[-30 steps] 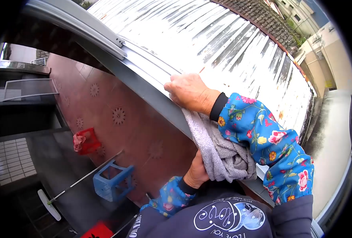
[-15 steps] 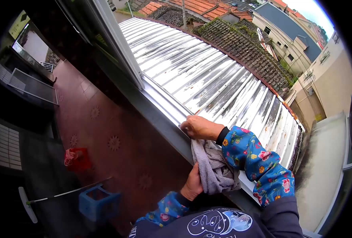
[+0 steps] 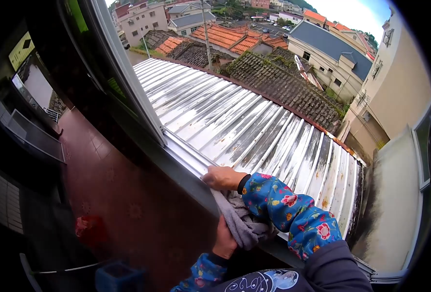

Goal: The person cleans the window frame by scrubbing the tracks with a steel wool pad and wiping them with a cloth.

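A grey towel (image 3: pixel 247 221) hangs bunched over the inner edge of the window sill. My right hand (image 3: pixel 223 178) is closed at the metal window track (image 3: pixel 188 158), its fingertips pressed down into the channel. One end of the towel runs up beneath this hand, and the fingers appear curled round it. Lower down, my left hand (image 3: pixel 224 239) grips the towel's bunched side from the room side, with the fingers partly hidden behind the fabric. Blue floral sleeve covers are on both forearms.
The sliding window frame (image 3: pixel 132 73) stands to the left of the track. Outside lies a ribbed metal roof (image 3: pixel 254 131), with tiled roofs beyond. Indoors, a red basket (image 3: pixel 93 231), a blue stool (image 3: pixel 119 277) and a long-handled tool (image 3: pixel 69 269) are on the dark floor.
The view has tilted up, showing more buildings. My right hand remains at the track, its fingers more tucked in. The left hand still holds the towel, which looks more stretched towards the right hand.
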Demonstrator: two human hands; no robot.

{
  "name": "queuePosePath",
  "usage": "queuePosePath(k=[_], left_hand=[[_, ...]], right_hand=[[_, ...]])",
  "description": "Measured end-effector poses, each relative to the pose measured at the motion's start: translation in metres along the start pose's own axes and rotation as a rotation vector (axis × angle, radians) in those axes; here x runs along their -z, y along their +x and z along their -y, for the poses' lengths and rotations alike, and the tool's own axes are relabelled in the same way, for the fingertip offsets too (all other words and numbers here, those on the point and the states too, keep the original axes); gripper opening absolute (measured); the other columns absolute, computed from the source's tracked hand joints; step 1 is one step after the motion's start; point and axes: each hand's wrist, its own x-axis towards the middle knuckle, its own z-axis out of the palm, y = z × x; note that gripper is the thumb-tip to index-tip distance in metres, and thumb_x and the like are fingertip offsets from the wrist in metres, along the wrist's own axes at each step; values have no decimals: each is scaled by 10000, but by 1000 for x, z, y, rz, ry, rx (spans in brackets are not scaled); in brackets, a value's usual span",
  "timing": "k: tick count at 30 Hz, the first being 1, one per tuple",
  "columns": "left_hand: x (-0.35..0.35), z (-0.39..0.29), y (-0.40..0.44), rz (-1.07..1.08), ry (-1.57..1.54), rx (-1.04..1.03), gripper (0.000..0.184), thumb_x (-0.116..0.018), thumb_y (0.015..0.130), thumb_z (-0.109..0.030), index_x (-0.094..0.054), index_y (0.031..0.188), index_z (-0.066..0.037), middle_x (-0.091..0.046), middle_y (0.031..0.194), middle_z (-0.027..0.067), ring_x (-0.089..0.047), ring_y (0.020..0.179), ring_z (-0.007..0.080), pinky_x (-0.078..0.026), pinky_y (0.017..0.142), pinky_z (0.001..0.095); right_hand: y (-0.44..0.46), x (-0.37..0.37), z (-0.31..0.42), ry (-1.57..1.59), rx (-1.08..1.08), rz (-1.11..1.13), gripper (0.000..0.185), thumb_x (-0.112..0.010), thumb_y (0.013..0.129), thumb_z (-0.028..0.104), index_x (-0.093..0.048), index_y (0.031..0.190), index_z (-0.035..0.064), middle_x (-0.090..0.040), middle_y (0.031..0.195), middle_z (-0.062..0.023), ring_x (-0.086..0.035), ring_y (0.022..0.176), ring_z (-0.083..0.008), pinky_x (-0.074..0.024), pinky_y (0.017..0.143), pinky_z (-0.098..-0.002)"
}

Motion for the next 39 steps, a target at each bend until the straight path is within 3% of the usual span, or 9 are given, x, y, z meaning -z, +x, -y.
queuePosePath(k=[3, 6, 11, 14, 16, 22, 28, 31, 39], left_hand=[[3, 2, 0, 7, -36, 11, 558, -345, 991, -462, -421, 1356, -47, -521, 1316, 136, -500, 1204, 306, -392, 1048, 436], [-8, 6, -4, -31, -10, -35, 549, -351, 990, -462, -445, 1332, -43, -542, 1286, 138, -509, 1189, 308, -399, 1040, 434], [-3, 12, -9, -39, 30, -102, 536, -344, 989, -456, -469, 1303, -40, -550, 1272, 143, -519, 1168, 312, -403, 1036, 432], [-8, 23, -17, -33, 28, -104, 513, -336, 995, -436, -481, 1288, -41, -563, 1250, 140, -528, 1156, 310, -405, 1035, 427], [-9, 35, -23, -15, 55, -107, 505, -332, 999, -429, -485, 1284, -41, -567, 1244, 140, -530, 1154, 306, -413, 1028, 424], [-18, 80, -44, -7, 47, -8, 518, -339, 998, -443, -488, 1279, -34, -565, 1249, 146, -534, 1155, 302, -429, 1017, 429], [-12, 134, -66, -14, 103, 38, 528, -336, 997, -451, -483, 1288, -36, -581, 1229, 137, -550, 1137, 292, -439, 1000, 413], [-5, 156, -71, 27, 82, 127, 515, -338, 998, -442, -499, 1273, -38, -597, 1204, 123, -568, 1111, 284, -448, 986, 408], [-5, 213, -103, 90, 166, 353, 543, -329, 1002, -442, -434, 1341, -30, -542, 1286, 143, -533, 1173, 286, -423, 1017, 421]], right_hand=[[-4, 9, 6, -23, -65, 108, 252, -498, 891, 242, -684, 1058, 206, -642, 878, -155, -633, 858, -321, -508, 729, -426], [-10, 0, 5, -110, -34, 37, 256, -454, 943, 291, -655, 1072, 200, -661, 853, -156, -638, 810, -351, -505, 685, -434], [-15, -12, 6, -241, -76, -23, 217, -466, 918, 230, -660, 1011, 199, -669, 856, -99, -657, 835, -298, -516, 695, -418], [-31, -3, 15, -251, -154, 87, 267, -423, 962, 253, -634, 1111, 185, -656, 934, -137, -635, 914, -316, -502, 772, -410], [-50, -1, 18, -172, -194, 53, 254, -451, 940, 283, -656, 1067, 203, -664, 955, -127, -634, 923, -316, -495, 787, -407], [-99, -11, 1, -133, -183, 69, 233, -461, 919, 277, -663, 1002, 195, -669, 941, -108, -632, 900, -314, -497, 761, -404], [-170, -8, 9, -104, -240, 43, 262, -540, 873, 185, -671, 1098, 207, -674, 950, -115, -632, 870, -303, -490, 722, -397], [-200, -16, 4, -115, -251, -23, 293, -502, 875, 214, -684, 1099, 259, -689, 955, -102, -648, 909, -303, -508, 759, -397], [-293, -24, 8, -100, -317, -79, 248, -538, 889, 214, -674, 1095, 204, -685, 927, -116, -630, 905, -314, -492, 744, -408]])
